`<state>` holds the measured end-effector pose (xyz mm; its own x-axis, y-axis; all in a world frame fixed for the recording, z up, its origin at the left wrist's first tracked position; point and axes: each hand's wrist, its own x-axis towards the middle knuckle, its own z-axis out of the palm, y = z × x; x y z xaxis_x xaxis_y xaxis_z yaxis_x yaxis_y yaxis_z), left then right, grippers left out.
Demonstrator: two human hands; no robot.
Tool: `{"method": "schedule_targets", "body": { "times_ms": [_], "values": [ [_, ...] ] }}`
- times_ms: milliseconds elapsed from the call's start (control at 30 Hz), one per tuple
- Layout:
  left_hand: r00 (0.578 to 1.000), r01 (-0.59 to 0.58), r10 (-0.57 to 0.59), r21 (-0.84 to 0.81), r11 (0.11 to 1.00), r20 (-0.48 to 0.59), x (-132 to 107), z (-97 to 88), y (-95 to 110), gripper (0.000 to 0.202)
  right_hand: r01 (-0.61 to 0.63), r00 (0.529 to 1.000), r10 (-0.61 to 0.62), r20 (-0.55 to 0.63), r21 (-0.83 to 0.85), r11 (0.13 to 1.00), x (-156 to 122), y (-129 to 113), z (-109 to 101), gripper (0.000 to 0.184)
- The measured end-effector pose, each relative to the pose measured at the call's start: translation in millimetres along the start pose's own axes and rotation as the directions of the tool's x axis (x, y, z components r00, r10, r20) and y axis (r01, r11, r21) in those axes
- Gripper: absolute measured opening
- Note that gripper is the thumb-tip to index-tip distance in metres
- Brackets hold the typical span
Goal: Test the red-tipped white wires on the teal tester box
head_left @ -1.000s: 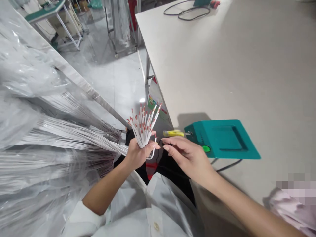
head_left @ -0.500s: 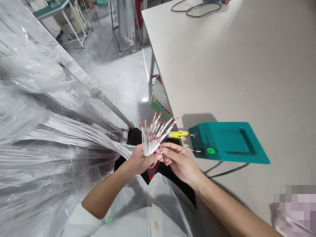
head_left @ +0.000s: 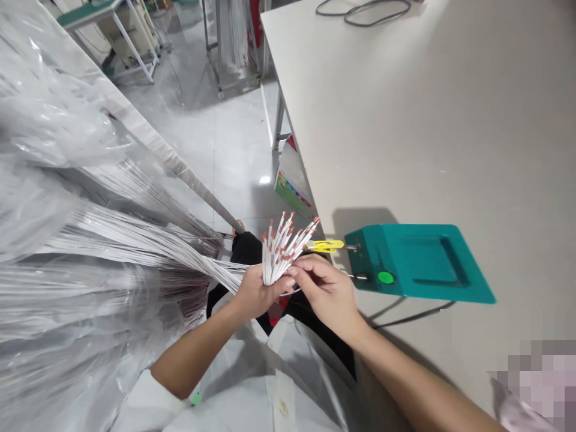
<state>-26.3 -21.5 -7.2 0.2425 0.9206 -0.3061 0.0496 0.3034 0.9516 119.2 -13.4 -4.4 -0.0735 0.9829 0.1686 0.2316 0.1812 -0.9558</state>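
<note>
My left hand [head_left: 255,293] is wrapped round a bundle of white wires [head_left: 281,255], whose bare copper-coloured ends fan out above the fist. From there the wires trail back to the left. Against the right side of the bundle, my right hand [head_left: 324,285] has its thumb and fingers pinched together, close to the left thumb. A single white wire [head_left: 290,293] bends below the bundle and runs into the right fingers. Its tip is hidden by them.
Many more white wires [head_left: 135,237] lie at left under clear plastic. On the pale table [head_left: 405,138] at right stand a green device [head_left: 423,261] with a round green button and a yellow clip [head_left: 327,246]. A black cable [head_left: 369,18] lies coiled at the back.
The right fingers have shifted slightly up and left along the bundle, and the wire loop beneath has flattened. The copper ends stand closer together. The left hand keeps its grip.
</note>
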Motion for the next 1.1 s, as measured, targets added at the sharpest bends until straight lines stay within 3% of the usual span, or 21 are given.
{"method": "schedule_targets", "body": {
  "times_ms": [200,367,567,667,733,800,867,933,1100],
  "values": [
    [0.999,-0.012,0.011,0.018,1.0,0.038,1.6,-1.8,-1.4,0.033,-0.048,0.998,0.042,0.047,0.138,0.989,-2.0,8.4,1.1,0.008],
    [1.0,-0.005,0.005,0.001,1.0,0.03,1.0,-1.0,-4.0,0.031,-0.097,0.995,0.094,0.028,0.134,0.986,-2.0,8.5,2.6,0.01],
    [0.989,0.034,-0.052,-0.128,0.991,-0.139,-0.3,-0.8,3.8,0.031,-0.085,0.995,0.093,-0.033,0.182,0.98,-2.0,7.1,2.2,0.012],
    [0.932,0.016,-0.083,-0.189,0.982,-0.353,1.4,-4.0,6.2,0.034,-0.058,0.996,0.069,-0.058,0.17,0.984,-3.8,10.0,1.6,0.007],
    [0.898,-0.012,-0.073,-0.191,0.981,-0.433,1.7,-5.9,8.5,0.035,-0.032,0.999,0.038,-0.031,0.149,0.988,-4.7,11.3,1.5,0.006],
    [0.927,-0.019,-0.027,-0.119,0.993,-0.374,0.6,-5.9,11.7,0.034,0.018,1.0,-0.019,0.016,0.108,0.994,-5.2,11.6,1.8,0.007],
    [0.974,-0.006,-0.002,-0.035,0.999,-0.229,-1.3,-3.9,14.6,0.033,0.086,0.995,-0.089,0.05,0.06,0.994,-5.4,11.5,1.8,0.009],
    [0.988,-0.026,0.027,0.004,1.0,-0.153,-3.0,-1.0,16.2,0.031,0.141,0.988,-0.142,0.061,0.015,0.99,-5.9,11.7,0.9,0.011],
    [0.974,-0.02,0.02,0.003,1.0,-0.225,-4.4,3.3,18.4,0.022,0.095,0.995,-0.095,-0.009,-0.045,0.994,-9.6,12.9,-4.0,0.017]
  ]
}}
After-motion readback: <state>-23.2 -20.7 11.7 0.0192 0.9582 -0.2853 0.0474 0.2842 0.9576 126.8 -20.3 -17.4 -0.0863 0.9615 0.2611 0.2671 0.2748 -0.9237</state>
